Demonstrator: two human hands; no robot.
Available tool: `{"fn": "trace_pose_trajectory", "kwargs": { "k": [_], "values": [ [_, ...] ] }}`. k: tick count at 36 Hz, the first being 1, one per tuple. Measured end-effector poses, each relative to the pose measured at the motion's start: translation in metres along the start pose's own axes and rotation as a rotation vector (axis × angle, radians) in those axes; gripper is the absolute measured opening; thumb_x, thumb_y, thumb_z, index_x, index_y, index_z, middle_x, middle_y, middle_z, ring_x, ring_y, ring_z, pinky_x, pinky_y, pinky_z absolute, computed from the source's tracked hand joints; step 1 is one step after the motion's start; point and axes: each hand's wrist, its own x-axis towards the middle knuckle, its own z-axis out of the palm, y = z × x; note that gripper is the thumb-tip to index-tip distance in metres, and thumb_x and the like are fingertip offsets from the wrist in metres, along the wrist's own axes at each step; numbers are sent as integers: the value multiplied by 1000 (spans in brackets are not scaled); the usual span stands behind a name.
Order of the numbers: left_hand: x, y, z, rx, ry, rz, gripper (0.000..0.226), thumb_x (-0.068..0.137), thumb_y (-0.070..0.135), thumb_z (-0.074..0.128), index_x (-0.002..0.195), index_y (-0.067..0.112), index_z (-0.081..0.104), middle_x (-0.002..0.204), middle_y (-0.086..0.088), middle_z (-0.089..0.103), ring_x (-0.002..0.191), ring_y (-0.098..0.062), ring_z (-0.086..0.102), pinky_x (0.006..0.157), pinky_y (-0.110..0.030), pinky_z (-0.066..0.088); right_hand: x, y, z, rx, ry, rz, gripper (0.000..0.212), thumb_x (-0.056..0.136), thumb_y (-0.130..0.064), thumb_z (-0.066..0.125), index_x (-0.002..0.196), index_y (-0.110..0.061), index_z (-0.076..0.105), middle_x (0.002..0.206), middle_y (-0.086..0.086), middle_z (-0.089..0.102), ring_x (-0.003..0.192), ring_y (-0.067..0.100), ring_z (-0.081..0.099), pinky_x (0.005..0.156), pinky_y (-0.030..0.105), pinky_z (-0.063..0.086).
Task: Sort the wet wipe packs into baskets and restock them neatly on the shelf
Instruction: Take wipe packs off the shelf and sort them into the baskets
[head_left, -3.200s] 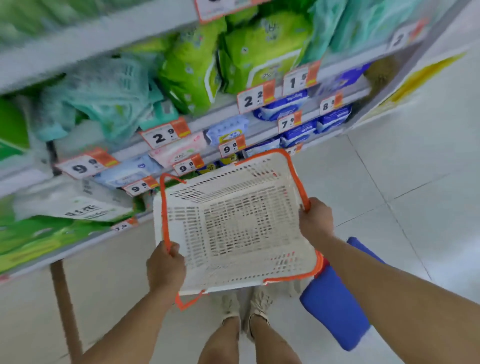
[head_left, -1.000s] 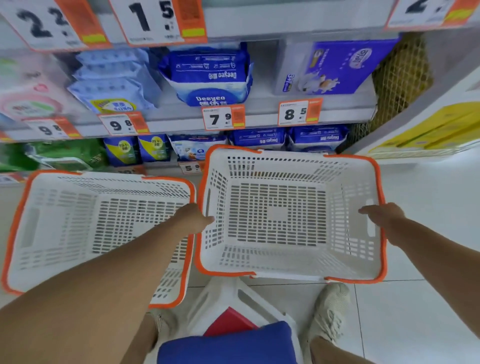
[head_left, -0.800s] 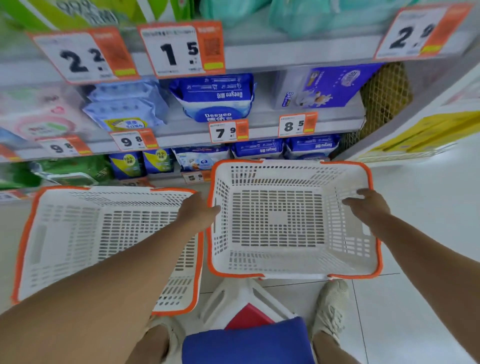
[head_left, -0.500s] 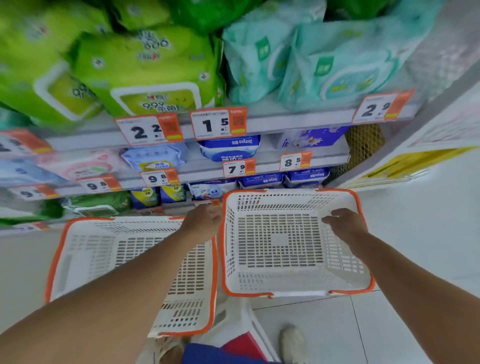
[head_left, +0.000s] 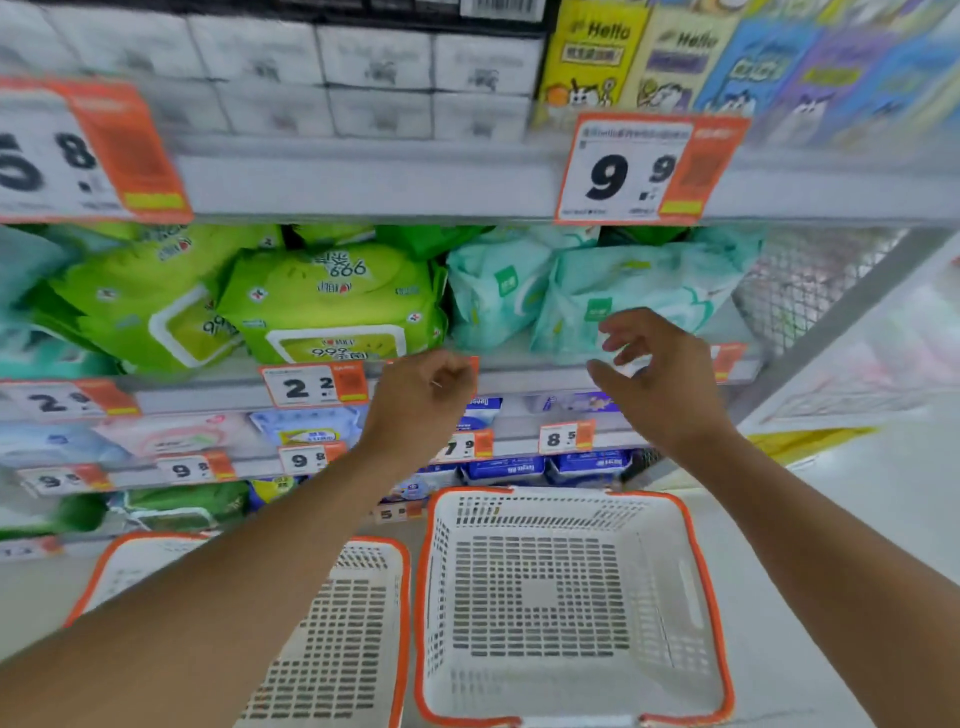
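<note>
Two white baskets with orange rims sit side by side below me, the right basket (head_left: 571, 597) and the left basket (head_left: 353, 639), both holding nothing. On the shelf at hand height lie green wet wipe packs (head_left: 332, 301) and mint wet wipe packs (head_left: 623, 291). My left hand (head_left: 421, 400) hangs in front of the shelf edge with loosely curled fingers, holding nothing. My right hand (head_left: 660, 374) is raised with spread fingers just in front of the mint packs, not gripping them.
Lower shelves carry blue and pink wipe packs behind orange price tags (head_left: 311, 387). The shelf above holds white boxes (head_left: 374, 67) and colourful tissue packs (head_left: 753, 67). A wire mesh panel (head_left: 810, 280) closes the shelf's right end. White tiled floor (head_left: 857, 519) lies at right.
Both hands let go of the right basket's rim and rose to the shelf with green and mint packs. My view tilted upward; both baskets stay below.
</note>
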Motion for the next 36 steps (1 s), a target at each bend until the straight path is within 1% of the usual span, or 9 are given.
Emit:
{"fn": "trace_pose_trajectory", "kwargs": {
  "k": [4, 7, 13, 18, 23, 26, 30, 33, 36],
  "values": [
    [22, 26, 1, 20, 88, 203, 7, 85, 18, 73, 80, 16, 68, 63, 6, 65, 57, -8, 59, 56, -20, 44, 26, -2, 6, -228, 103, -96, 62, 68, -29, 86, 122, -13, 61, 117, 7, 59, 106, 27, 56, 90, 39, 48],
    [38, 42, 13, 48, 97, 311, 27, 78, 32, 79, 96, 16, 66, 80, 3, 65, 71, -7, 58, 65, -15, 45, 45, 8, -3, -393, 242, -99, 90, 57, -62, 76, 131, -16, 55, 129, 12, 51, 120, 35, 46, 97, 43, 42],
    [60, 45, 83, 57, 127, 298, 66, 66, 49, 82, 114, 11, 57, 111, -1, 62, 100, -20, 60, 86, -36, 51, 73, 74, -21, 128, 583, 204, 73, 75, -66, 62, 124, -13, 54, 115, 8, 56, 110, 25, 53, 98, 33, 40],
    [71, 38, 119, 45, 343, 371, 58, 70, 47, 80, 111, 11, 60, 103, -1, 65, 95, -22, 61, 83, -33, 49, 98, 116, -19, 422, 429, 306, 47, 90, -57, 60, 109, -14, 60, 93, -1, 65, 91, 19, 64, 82, 32, 51],
    [80, 25, 124, 67, 380, 468, 49, 76, 55, 72, 102, 14, 62, 92, 2, 64, 82, -20, 56, 71, -34, 47, 98, 130, -18, 329, 408, 156, 59, 73, -80, 56, 92, -25, 61, 98, 0, 70, 98, 25, 68, 91, 49, 55],
    [87, 24, 122, 97, 365, 458, 60, 67, 66, 66, 98, 15, 63, 89, -2, 67, 81, -23, 60, 71, -42, 52, 97, 131, -21, 267, 341, 130, 84, 68, -90, 50, 113, -21, 66, 113, -1, 70, 106, 25, 66, 97, 47, 51],
    [86, 19, 117, 186, 255, 502, 87, 53, 76, 67, 122, 24, 58, 115, 1, 64, 108, -20, 61, 91, -43, 51, 96, 128, -22, 275, 258, 67, 82, 73, -87, 52, 117, -18, 60, 117, -5, 66, 108, 16, 63, 102, 37, 47],
    [78, 20, 116, 230, 209, 536, 86, 71, 53, 79, 146, 37, 38, 141, -6, 43, 126, -23, 49, 108, -38, 40, 85, 127, -14, 304, 266, -76, 88, 73, -86, 57, 130, -20, 60, 119, -18, 65, 110, -6, 60, 101, 21, 42],
    [65, 20, 111, 309, 231, 649, 70, 86, 25, 75, 142, 46, 38, 159, -7, 17, 136, -21, 34, 106, -22, 32, 71, 121, -8, 330, 299, -283, 73, 75, -77, 66, 130, -29, 59, 125, -8, 67, 119, 9, 61, 106, 43, 47]
  ]
}}
